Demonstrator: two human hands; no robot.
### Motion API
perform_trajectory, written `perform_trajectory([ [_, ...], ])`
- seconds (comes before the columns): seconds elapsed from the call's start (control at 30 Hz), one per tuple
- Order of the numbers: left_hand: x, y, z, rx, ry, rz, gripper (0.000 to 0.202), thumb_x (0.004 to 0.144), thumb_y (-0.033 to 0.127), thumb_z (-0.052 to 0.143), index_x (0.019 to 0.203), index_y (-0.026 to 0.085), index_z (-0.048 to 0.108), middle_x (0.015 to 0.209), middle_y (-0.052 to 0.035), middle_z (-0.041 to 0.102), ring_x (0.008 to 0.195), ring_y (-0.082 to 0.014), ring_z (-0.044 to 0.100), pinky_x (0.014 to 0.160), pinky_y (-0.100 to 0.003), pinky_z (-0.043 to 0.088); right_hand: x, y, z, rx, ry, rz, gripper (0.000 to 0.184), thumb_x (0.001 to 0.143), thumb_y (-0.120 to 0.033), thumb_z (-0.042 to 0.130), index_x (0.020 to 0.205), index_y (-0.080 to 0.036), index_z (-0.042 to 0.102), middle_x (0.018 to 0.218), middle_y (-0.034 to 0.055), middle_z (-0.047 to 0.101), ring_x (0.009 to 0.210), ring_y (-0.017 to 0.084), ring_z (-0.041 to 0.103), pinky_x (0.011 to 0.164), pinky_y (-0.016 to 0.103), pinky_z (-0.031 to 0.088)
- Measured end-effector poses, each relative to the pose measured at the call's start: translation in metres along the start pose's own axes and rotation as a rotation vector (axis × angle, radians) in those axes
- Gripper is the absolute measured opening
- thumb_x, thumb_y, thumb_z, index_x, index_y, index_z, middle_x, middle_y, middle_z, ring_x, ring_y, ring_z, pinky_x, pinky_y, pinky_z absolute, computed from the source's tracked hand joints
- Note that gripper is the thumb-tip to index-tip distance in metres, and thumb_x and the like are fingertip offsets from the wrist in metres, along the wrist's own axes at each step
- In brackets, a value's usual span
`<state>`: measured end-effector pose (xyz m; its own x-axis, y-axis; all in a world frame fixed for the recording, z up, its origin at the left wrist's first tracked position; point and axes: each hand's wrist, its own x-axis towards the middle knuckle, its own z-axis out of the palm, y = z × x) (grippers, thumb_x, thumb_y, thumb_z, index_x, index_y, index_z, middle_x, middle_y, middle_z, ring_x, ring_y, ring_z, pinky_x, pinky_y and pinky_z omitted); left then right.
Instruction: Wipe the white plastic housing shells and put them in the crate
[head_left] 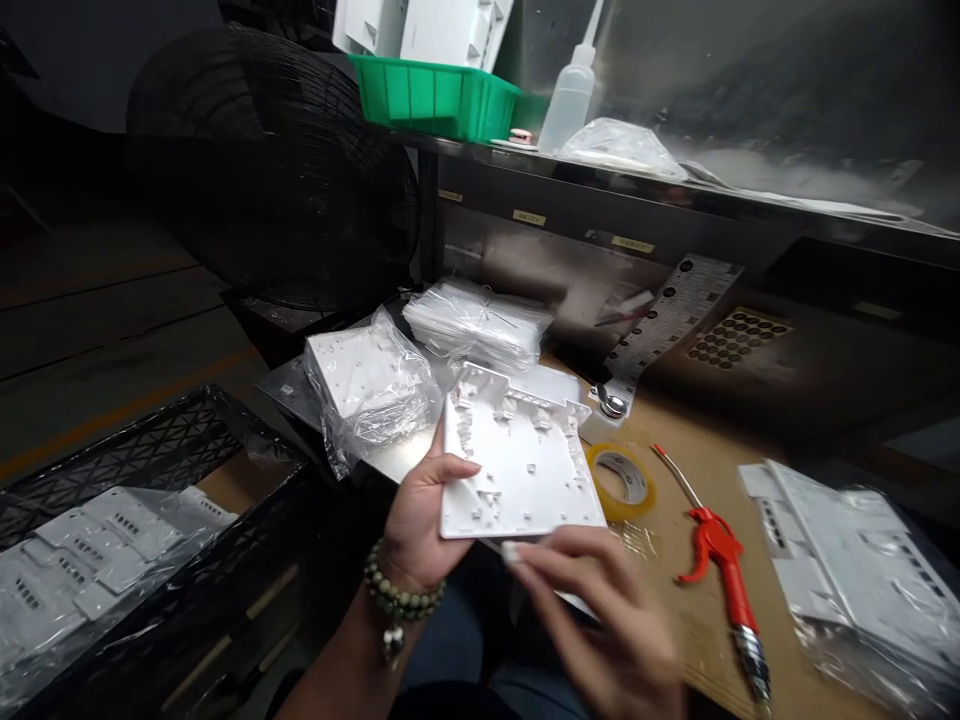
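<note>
Left hand grips white plastic plate above bench; right hand, blurred, open fingers near its near edge.

single head-worn view, looking forward and down, close over a cluttered workbench

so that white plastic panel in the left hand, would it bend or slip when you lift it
The white plastic panel probably stays stiff: it juts flat past the left hand, held by one edge. It looks thin, so likely light. Its moulded ribs and clips may give grip, though small tabs could snap. The right hand hovers blurred below it.
</note>
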<state>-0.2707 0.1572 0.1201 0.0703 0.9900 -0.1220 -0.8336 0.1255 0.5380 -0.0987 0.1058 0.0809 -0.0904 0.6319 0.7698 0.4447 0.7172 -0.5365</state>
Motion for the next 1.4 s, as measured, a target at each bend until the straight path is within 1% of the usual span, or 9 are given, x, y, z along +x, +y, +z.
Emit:
perform_trajectory([
  [0.1,0.004,0.018,-0.018,-0.019,0.041,-0.049,0.099,0.065,-0.001,0.053,0.159,0.023,0.033,0.131,-0.0112,0.070,0.125,-0.0368,0.064,0.114,-0.061,0.044,-0.012,0.028,-0.046,-0.149,0.378,0.232,0.017,0.085,-0.013,0.079,0.098,-0.024,0.078,0.099,0.0031,0.065,0.090,0.014,0.063,0.081,0.027,0.052],
  [0.17,0.006,0.030,-0.033,-0.057,0.062,-0.090,0.103,0.057,-0.001,0.052,0.157,0.022,0.037,0.128,-0.0098,0.072,0.126,-0.0373,0.062,0.114,-0.061,0.044,-0.022,0.039,-0.065,-0.245,0.505,0.271,0.016,0.084,-0.015,0.081,0.097,-0.024,0.079,0.098,0.0026,0.065,0.089,0.014,0.063,0.081,0.027,0.052],
  [0.37,0.010,0.041,-0.067,-0.181,0.110,-0.066,0.092,0.062,0.003,0.048,0.150,0.032,0.048,0.117,0.0009,0.077,0.131,-0.0331,0.059,0.113,-0.059,0.046,-0.034,0.041,-0.043,-0.278,0.196,0.210,0.025,0.090,-0.009,0.071,0.109,-0.025,0.076,0.103,0.0045,0.063,0.094,0.016,0.065,0.083,0.030,0.059],
  [0.67,0.009,0.028,-0.045,-0.073,-0.203,-0.067,0.101,0.058,0.005,0.049,0.157,0.025,0.039,0.138,-0.0062,0.067,0.134,-0.0373,0.055,0.118,-0.061,0.038,-0.038,0.048,-0.037,-0.359,0.149,0.142,0.028,0.089,-0.008,0.073,0.111,-0.024,0.075,0.104,0.0047,0.064,0.094,0.015,0.065,0.084,0.031,0.060],
  [0.9,0.012,0.027,-0.071,0.058,0.059,-0.036,0.109,0.053,0.000,0.053,0.158,0.025,0.036,0.136,-0.0111,0.067,0.130,-0.0431,0.058,0.113,-0.071,0.039,-0.050,0.075,-0.039,-0.375,0.026,0.114,0.019,0.093,-0.021,0.073,0.111,-0.024,0.076,0.107,0.0050,0.065,0.093,0.016,0.066,0.085,0.031,0.058],
  [1.03,0.009,0.031,-0.091,0.053,-0.062,-0.049,0.106,0.055,-0.001,0.053,0.156,0.028,0.040,0.140,-0.0109,0.065,0.131,-0.0439,0.057,0.110,-0.071,0.043,-0.037,0.091,-0.050,-0.466,0.211,0.156,0.012,0.091,-0.026,0.076,0.102,-0.023,0.079,0.100,0.0037,0.067,0.086,0.016,0.066,0.080,0.030,0.055],
  [1.17,0.003,0.037,-0.122,0.111,-0.191,-0.087,0.104,0.059,-0.003,0.053,0.153,0.040,0.043,0.138,-0.0014,0.067,0.128,-0.0420,0.059,0.107,-0.065,0.049,-0.005,0.084,-0.045,-0.410,0.370,0.153,0.012,0.089,-0.021,0.077,0.101,-0.022,0.079,0.099,0.0046,0.066,0.089,0.017,0.065,0.081,0.033,0.055],
  [1.27,-0.002,0.040,-0.141,0.193,-0.115,-0.100,0.109,0.061,-0.004,0.054,0.152,0.052,0.037,0.136,0.0087,0.067,0.130,-0.0398,0.058,0.107,-0.063,0.051,0.019,0.075,-0.031,-0.328,0.370,0.145,0.015,0.090,-0.017,0.074,0.104,-0.022,0.077,0.101,0.0044,0.065,0.093,0.017,0.065,0.084,0.033,0.056],
  [1.4,-0.009,0.040,-0.148,0.260,-0.098,-0.075,0.119,0.056,-0.005,0.054,0.156,0.053,0.026,0.133,0.0105,0.069,0.129,-0.0413,0.059,0.102,-0.064,0.055,0.033,0.070,-0.016,-0.304,0.303,0.146,0.013,0.093,-0.017,0.070,0.103,-0.022,0.077,0.099,0.0041,0.065,0.091,0.016,0.065,0.082,0.033,0.058],
])
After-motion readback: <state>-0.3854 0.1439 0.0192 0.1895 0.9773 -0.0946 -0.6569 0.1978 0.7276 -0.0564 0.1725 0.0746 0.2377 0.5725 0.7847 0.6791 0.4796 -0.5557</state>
